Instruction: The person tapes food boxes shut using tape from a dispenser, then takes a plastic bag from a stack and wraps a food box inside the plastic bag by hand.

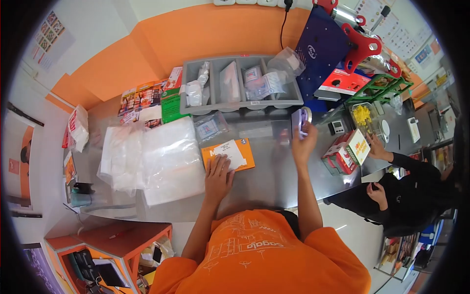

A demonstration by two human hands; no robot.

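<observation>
The orange box lies flat on the desk, near the middle of its length and set back from the near edge. Its long axis runs roughly parallel to that edge, with the right end angled slightly toward the far edge. A white slip lies on its upper face; the slip carries printed lines too small to read. A large white "M" shows on the box to the left of the slip; any adjoining letters are covered.

The left hand rests palm down on the box and slip, fingers extended and slightly spread. The right hand has its fingers closed around a purple tape dispenser, held to the right of the box. The dispenser's long axis points toward the far edge.

Plastic bags lie left of the box. A grey compartment tray stands along the far edge. The person's orange shirt reads "sagala".
</observation>
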